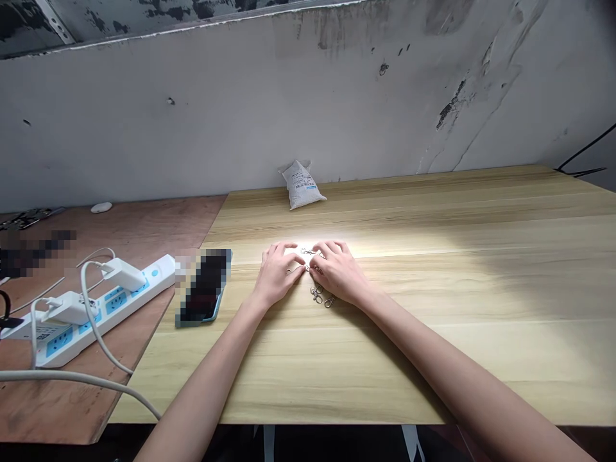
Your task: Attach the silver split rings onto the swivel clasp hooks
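Left hand (278, 274), right hand (338, 271) flat on pale wooden tabletop (433, 359).
Fingers released, not gripping; metal snap clasps (308, 252) lie between fingertips, two more clasps (322, 296) at their 5 o'clock.

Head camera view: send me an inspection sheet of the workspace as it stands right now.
Surface: pale wood-grain tabletop, with bright glare around the hands.
Job's things: small silver metal swivel clasps under the hands; two more silver clasps just nearer the person.
Clutter: dark smartphone in a teal case, partly blurred; white printed sachet by the wall.
Grippers: bare left hand and right hand, palms down over the clasps; grip unclear.
Cables: white cords by a white-and-blue power strip; black cable far right.
Surroundings: stained white wall; reddish-brown wooden board at left.
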Demonstrator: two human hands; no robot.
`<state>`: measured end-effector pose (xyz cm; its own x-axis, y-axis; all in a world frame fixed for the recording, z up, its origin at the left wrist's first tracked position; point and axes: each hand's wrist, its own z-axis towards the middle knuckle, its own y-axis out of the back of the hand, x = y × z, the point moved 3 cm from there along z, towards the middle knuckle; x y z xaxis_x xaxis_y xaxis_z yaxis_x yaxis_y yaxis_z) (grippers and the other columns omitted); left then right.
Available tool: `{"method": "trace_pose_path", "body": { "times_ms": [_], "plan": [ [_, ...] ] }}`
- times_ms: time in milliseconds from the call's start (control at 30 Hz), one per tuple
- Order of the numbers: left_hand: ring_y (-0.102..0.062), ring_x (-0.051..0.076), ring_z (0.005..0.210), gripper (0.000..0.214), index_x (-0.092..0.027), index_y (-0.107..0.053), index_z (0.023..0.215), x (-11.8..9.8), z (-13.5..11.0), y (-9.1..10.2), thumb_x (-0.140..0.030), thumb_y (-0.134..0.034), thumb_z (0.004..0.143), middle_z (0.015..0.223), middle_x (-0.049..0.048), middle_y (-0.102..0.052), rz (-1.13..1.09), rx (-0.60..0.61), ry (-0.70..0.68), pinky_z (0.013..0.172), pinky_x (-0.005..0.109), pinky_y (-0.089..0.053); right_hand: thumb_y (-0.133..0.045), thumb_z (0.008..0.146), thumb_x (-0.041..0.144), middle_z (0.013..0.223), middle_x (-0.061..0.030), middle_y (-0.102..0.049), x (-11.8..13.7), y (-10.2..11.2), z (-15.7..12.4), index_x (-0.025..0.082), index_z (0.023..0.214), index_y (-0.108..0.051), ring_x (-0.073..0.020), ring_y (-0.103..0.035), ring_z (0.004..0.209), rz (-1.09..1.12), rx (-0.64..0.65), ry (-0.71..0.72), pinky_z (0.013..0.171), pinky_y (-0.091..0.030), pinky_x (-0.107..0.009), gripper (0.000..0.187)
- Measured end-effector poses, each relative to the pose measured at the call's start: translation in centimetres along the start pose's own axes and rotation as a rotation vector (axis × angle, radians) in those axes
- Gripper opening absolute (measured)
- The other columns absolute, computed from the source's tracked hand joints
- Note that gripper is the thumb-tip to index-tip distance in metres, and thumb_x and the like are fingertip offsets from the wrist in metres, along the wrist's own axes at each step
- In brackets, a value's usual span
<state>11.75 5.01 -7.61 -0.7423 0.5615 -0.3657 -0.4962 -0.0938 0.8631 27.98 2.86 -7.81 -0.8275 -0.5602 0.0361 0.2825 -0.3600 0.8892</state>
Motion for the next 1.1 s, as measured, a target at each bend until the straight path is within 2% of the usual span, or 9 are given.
{"method": "trace_pose_path", "body": {
  "times_ms": [133, 233, 367, 500, 600, 700, 833, 1000, 1100],
  "plan": [
    [-0.045, 0.028, 0.127, 0.006, -0.023, -0.069, 0.084, -0.1, -0.1, 0.2, -0.025, -0.063, 0.087, 0.127, 0.0064, -0.057, -0.015, 0.021, -0.007, 0.103, 0.051, -0.036, -0.052, 0.094, 0.025, 0.130, -0.0118, -0.059, -0.3, 0.0, -0.2, 0.021, 0.091, -0.071, -0.0284, -0.044, 0.128, 0.009, -0.038, 0.022, 0.107, -0.028, -0.052, 0.020],
    [-0.042, 0.029, 0.131, 0.008, -0.023, -0.068, 0.081, -0.2, -0.1, 0.3, -0.025, -0.063, 0.086, 0.130, 0.0062, -0.056, -0.016, 0.045, -0.025, 0.104, 0.051, -0.035, -0.053, 0.093, 0.021, 0.133, -0.0104, -0.058, -0.3, 0.1, -0.1, 0.022, 0.089, -0.072, -0.0287, -0.041, 0.133, 0.007, -0.032, 0.051, 0.110, -0.026, -0.055, 0.019],
    [-0.041, 0.029, 0.134, 0.006, -0.023, -0.067, 0.081, -0.5, -0.2, 0.4, -0.024, -0.063, 0.085, 0.132, 0.0061, -0.056, 0.028, 0.025, -0.074, 0.106, 0.051, -0.035, -0.051, 0.093, 0.020, 0.134, -0.0123, -0.057, -0.1, 0.1, -0.2, 0.019, 0.089, -0.070, -0.0291, -0.041, 0.134, -0.016, -0.015, 0.056, 0.111, -0.027, -0.055, 0.019],
    [-0.042, 0.028, 0.134, 0.004, -0.023, -0.066, 0.082, -1.0, -0.3, 0.8, -0.021, -0.064, 0.084, 0.131, 0.0064, -0.058, 0.124, -0.056, -0.166, 0.110, 0.050, -0.032, -0.047, 0.097, 0.027, 0.140, -0.0113, -0.053, -0.1, -0.3, -0.4, 0.021, 0.100, -0.069, -0.0281, -0.039, 0.137, 0.008, -0.024, 0.063, 0.111, -0.027, -0.057, 0.023],
    [-0.044, 0.028, 0.133, 0.005, -0.022, -0.066, 0.080, -1.5, -0.4, 1.1, -0.020, -0.064, 0.084, 0.129, 0.0063, -0.059, 0.172, -0.109, -0.230, 0.113, 0.050, -0.029, -0.046, 0.098, 0.029, 0.140, -0.0103, -0.053, -0.3, -0.5, -0.5, 0.021, 0.095, -0.068, -0.0290, -0.039, 0.137, 0.028, -0.029, 0.065, 0.112, -0.025, -0.059, 0.024],
    [-0.045, 0.027, 0.132, 0.007, -0.022, -0.065, 0.078, -1.7, -0.5, 1.4, -0.018, -0.062, 0.084, 0.128, 0.0061, -0.060, 0.187, -0.144, -0.238, 0.115, 0.051, -0.028, -0.045, 0.098, 0.027, 0.135, -0.0106, -0.057, -0.4, -0.5, -0.5, 0.019, 0.090, -0.066, -0.0290, -0.039, 0.136, 0.031, -0.043, 0.061, 0.113, -0.024, -0.058, 0.024],
    [-0.043, 0.027, 0.133, 0.005, -0.023, -0.065, 0.080, -1.8, -0.6, 1.6, -0.020, -0.063, 0.084, 0.129, 0.0052, -0.059, 0.131, -0.108, -0.217, 0.112, 0.049, -0.032, -0.043, 0.097, 0.022, 0.130, -0.0117, -0.059, -0.3, -0.1, -0.4, 0.018, 0.092, -0.064, -0.0289, -0.042, 0.134, 0.030, -0.060, 0.074, 0.113, -0.025, -0.057, 0.022],
    [-0.046, 0.027, 0.130, 0.016, -0.025, -0.067, 0.100, -1.4, -0.6, 1.7, -0.019, -0.060, 0.087, 0.128, 0.0057, -0.060, 0.088, -0.075, -0.200, 0.106, 0.046, -0.039, -0.042, 0.098, 0.022, 0.128, -0.0119, -0.059, -0.1, 0.1, -0.4, 0.018, 0.096, -0.062, -0.0284, -0.043, 0.132, 0.060, -0.071, 0.083, 0.113, -0.025, -0.056, 0.020],
    [-0.047, 0.028, 0.128, 0.014, -0.027, -0.070, 0.097, -1.3, -0.6, 1.6, -0.020, -0.061, 0.088, 0.127, 0.0050, -0.061, 0.116, -0.090, -0.230, 0.103, 0.046, -0.040, -0.042, 0.098, 0.023, 0.125, -0.0105, -0.060, -0.1, 0.0, -0.4, 0.019, 0.096, -0.060, -0.0277, -0.044, 0.132, 0.110, -0.071, 0.073, 0.112, -0.026, -0.055, 0.018]
  ]
}}
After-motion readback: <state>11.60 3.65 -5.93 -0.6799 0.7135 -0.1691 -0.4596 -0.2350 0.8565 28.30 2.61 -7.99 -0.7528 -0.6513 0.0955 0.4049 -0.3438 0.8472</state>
